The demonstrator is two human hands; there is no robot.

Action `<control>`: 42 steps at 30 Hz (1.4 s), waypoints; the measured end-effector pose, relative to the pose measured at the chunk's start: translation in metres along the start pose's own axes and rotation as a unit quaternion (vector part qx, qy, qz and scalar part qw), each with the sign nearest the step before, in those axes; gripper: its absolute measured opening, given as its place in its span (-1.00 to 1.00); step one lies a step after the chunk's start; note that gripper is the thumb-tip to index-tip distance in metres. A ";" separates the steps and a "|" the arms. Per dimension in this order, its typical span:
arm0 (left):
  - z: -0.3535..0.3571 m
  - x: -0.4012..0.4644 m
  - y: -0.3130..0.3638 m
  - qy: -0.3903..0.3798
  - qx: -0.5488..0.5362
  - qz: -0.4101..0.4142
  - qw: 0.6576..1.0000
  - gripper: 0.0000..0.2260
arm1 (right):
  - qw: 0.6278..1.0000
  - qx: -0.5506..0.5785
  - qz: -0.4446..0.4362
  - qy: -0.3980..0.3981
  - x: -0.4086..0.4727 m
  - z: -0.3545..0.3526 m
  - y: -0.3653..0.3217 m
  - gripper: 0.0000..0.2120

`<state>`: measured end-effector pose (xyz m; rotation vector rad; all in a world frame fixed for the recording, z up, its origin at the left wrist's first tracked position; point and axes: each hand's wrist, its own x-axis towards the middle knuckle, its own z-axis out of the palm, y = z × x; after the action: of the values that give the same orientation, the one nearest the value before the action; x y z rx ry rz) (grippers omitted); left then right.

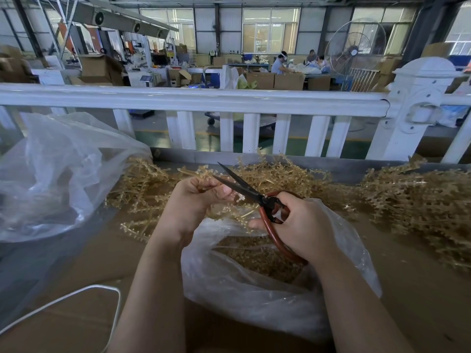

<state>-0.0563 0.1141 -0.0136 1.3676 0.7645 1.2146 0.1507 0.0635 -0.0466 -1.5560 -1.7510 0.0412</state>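
Observation:
My left hand [196, 200] grips a tan plastic sprig [196, 171] whose end sticks out up and to the left of my fingers. My right hand [300, 225] holds red-handled scissors [244, 189] by the loops. The black blades are parted and point up-left, right beside the sprig at my left fingertips. Under both hands lies an open clear plastic bag [254, 289] holding many small tan cut pieces [257, 256].
Heaps of tan plastic sprigs [420, 200] cover the back of the brown cardboard-topped table [76, 263]. A large crumpled clear bag [58, 174] sits at left, a white cord [84, 291] at front left. A white railing [229, 100] runs behind the table.

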 end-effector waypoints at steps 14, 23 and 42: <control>0.001 -0.001 0.003 0.001 0.032 0.006 0.999 -0.94 | 0.999 0.009 -0.036 0.028 0.000 0.000 0.002 -0.41; -0.001 -0.003 0.003 -0.027 0.017 -0.004 0.999 -0.92 | 0.999 0.034 -0.027 0.017 0.000 0.001 0.002 -0.46; 0.006 -0.003 0.005 0.003 0.075 0.001 0.997 -0.80 | 0.999 -0.001 -0.019 0.027 0.000 0.001 -0.001 -0.39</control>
<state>-0.0529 0.1085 -0.0087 1.4880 0.8735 1.1836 0.1491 0.0633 -0.0464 -1.5115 -1.7393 -0.0211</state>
